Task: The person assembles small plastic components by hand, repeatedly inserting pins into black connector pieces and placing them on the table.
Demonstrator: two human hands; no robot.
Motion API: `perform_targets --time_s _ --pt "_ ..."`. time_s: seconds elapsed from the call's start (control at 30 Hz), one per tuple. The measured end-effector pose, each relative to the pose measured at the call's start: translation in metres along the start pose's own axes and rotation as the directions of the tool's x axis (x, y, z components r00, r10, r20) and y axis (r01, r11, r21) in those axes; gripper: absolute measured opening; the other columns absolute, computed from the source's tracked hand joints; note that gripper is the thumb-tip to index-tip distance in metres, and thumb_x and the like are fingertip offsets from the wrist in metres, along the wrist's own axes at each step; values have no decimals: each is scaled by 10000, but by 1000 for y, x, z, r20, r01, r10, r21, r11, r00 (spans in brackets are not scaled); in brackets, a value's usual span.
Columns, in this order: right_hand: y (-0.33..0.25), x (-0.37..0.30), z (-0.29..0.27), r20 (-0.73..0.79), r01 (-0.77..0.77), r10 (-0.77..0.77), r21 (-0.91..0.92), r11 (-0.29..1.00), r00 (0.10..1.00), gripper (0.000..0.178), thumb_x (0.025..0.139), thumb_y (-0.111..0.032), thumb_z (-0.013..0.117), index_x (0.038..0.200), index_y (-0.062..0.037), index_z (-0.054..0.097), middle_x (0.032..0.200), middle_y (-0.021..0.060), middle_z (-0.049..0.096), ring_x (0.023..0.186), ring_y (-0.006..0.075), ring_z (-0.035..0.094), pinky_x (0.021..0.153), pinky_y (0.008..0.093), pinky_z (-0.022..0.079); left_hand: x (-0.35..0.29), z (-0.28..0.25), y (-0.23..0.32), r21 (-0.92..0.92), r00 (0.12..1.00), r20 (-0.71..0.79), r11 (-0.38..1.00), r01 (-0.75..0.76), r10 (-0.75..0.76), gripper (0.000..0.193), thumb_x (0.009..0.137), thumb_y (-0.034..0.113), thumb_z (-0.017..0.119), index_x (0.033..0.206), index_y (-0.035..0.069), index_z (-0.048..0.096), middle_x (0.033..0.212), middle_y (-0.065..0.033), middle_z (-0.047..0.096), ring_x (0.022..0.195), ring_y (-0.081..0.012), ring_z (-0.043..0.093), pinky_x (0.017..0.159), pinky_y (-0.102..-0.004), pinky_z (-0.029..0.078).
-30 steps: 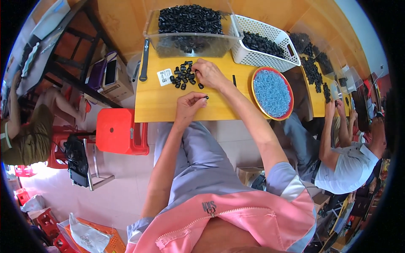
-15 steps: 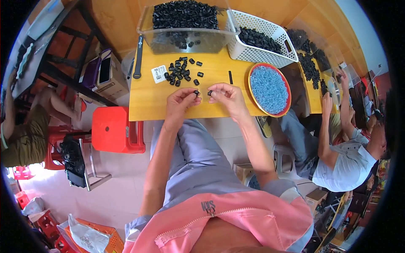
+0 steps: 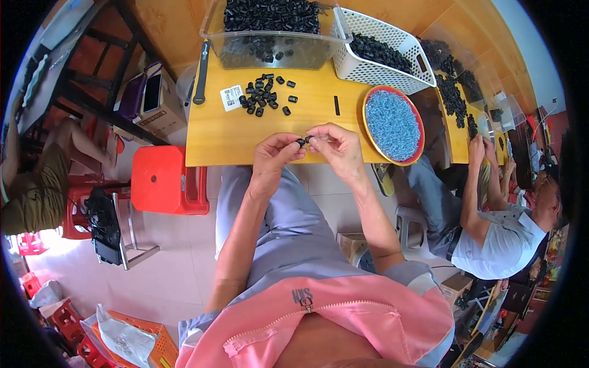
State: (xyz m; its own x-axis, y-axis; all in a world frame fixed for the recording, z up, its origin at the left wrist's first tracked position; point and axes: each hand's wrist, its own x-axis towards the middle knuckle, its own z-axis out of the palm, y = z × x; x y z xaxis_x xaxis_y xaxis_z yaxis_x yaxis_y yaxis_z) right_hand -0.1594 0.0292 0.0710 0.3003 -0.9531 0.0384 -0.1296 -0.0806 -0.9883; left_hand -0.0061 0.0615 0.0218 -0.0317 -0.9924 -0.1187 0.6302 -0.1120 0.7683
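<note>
My left hand [image 3: 275, 158] pinches a small black plastic piece [image 3: 300, 142] between thumb and fingertips, just above the near edge of the yellow table [image 3: 224, 138]. In my right hand [image 3: 340, 153] another small black part [image 3: 308, 140] is pinched, mostly covered by the fingers. The two parts are close together, perhaps touching; I cannot tell whether they are joined. Beyond my hands lies a loose group of short black cylindrical pieces [image 3: 262, 97], next to a white label [image 3: 232, 97]. To the right stands a red and yellow bowl [image 3: 366, 126] full of small clear-bluish pieces [image 3: 392, 126].
At the back are a clear bin [image 3: 276, 58] and a white perforated basket [image 3: 380, 76], both holding black pieces. A black strip [image 3: 336, 105] and a black-handled tool [image 3: 201, 76] lie on the table. Left is a red stool [image 3: 162, 181]; a co-worker [image 3: 497, 239] sits at right.
My hands have come together, bringing the two black parts from apart to close against each other. The co-worker's raised hand at right has come down.
</note>
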Motion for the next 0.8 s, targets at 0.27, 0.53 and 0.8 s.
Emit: perform_targets --time_s 0.27,0.53,0.8 --pt "-3 -3 4 10 49 -48 -129 990 999 114 771 31 600 884 25 619 786 69 614 694 100 587 591 222 481 -4 -2 -3 96 999 6 995 -38 37 142 801 21 609 940 -8 605 842 -69 636 722 -122 611 691 -227 496" --pt "-4 -6 8 31 148 -147 -355 923 989 82 777 53 583 850 29 611 743 57 582 667 91 567 579 210 466 -8 1 -2 151 998 -3 987 -57 58 143 788 24 625 925 -16 624 798 -68 643 698 -114 604 676 -224 491" --pt "14 -8 6 -2 94 -100 -343 935 995 65 767 81 566 809 38 590 723 76 570 610 88 542 530 216 435 -8 5 -11 185 997 -11 980 -72 75 124 792 22 621 907 -25 624 772 -64 637 672 -103 587 652 -216 480"
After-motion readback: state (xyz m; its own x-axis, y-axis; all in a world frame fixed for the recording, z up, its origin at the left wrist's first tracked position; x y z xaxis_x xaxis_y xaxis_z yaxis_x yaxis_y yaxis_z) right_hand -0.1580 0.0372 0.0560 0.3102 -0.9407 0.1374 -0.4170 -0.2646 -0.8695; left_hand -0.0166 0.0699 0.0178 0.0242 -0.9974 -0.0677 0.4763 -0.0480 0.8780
